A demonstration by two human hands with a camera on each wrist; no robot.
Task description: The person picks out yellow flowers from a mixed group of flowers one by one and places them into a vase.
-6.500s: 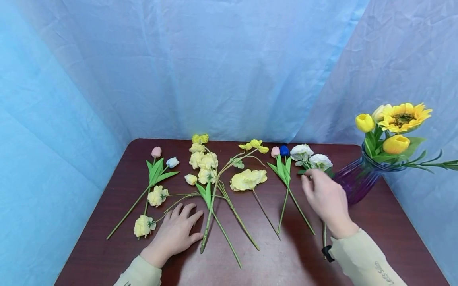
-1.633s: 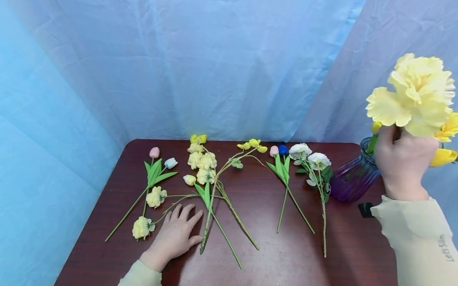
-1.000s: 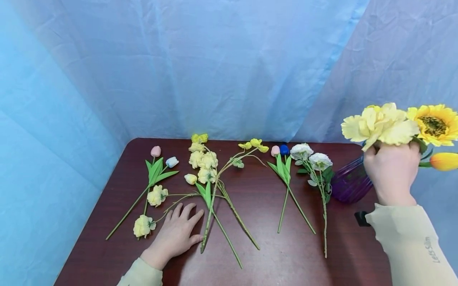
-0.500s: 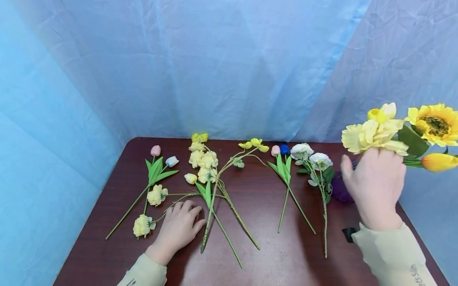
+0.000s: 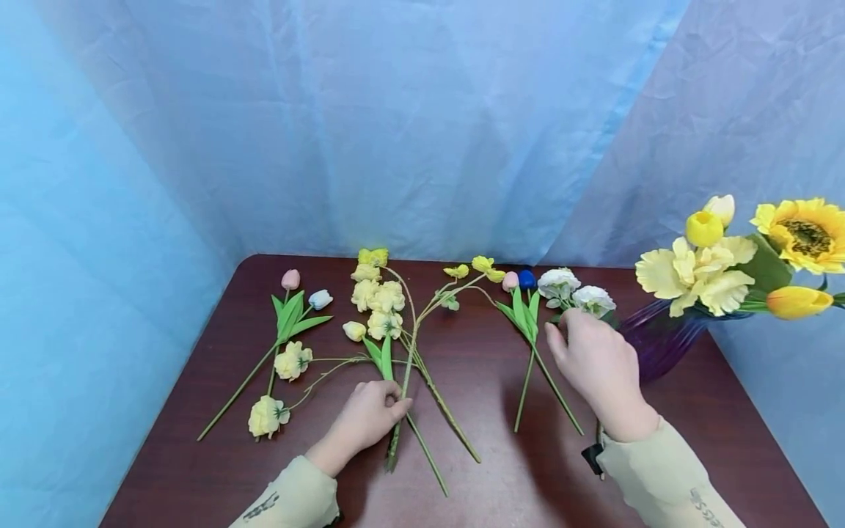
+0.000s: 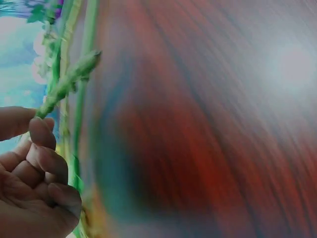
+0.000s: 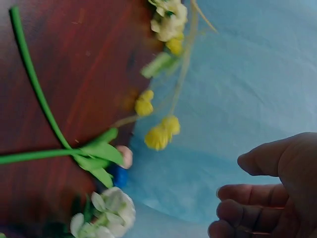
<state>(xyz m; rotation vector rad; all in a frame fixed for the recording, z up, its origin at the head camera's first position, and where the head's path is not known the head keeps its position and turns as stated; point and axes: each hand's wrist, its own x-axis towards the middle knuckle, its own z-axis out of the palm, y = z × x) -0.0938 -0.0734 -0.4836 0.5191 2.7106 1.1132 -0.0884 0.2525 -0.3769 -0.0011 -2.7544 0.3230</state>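
Note:
My left hand pinches the stem of a yellow flower spray between thumb and fingers; its lower end sticks out past the fingertips in the left wrist view. My right hand hovers over the stem of the white flowers with nothing in its grasp. The right wrist view shows the right hand's thumb and fingers apart. A purple-blue glass vase leans at the right, holding a large pale-yellow ruffled flower, a sunflower and several tulips.
On the dark red wooden table lie pink and blue tulips, a pink tulip, a light-blue tulip, a yellow-white tulip and more yellow blossoms. Blue cloth hangs behind.
My right hand has carried the ruffled yellow flower from the table into the vase, let go, and come back leftward. My left hand has taken hold of the spray's stem and shifted it right.

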